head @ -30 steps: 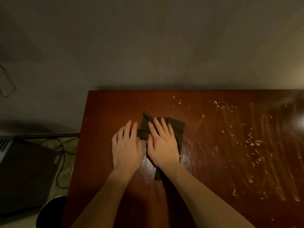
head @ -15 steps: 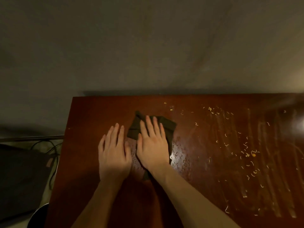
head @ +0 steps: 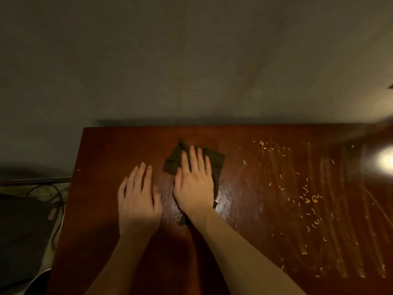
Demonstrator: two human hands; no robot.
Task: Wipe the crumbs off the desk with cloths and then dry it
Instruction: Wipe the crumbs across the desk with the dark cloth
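Head view: cloth [head: 216,161] under flat right hand [head: 194,188] runs near-to-far.

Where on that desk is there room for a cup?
Bare wood lies between the left hand and the left edge of the desk, and behind that hand to the wall. The right hand presses the cloth mid-desk; crumbs crowd the right side.

Dark cloth [head: 215,159] flat on reddish desk [head: 110,158]; pale crumbs [head: 306,194] scattered right.

Desk [head: 106,209] reddish-brown; cloth [head: 214,159] dark olive; crumbs [head: 306,194] pale yellow.
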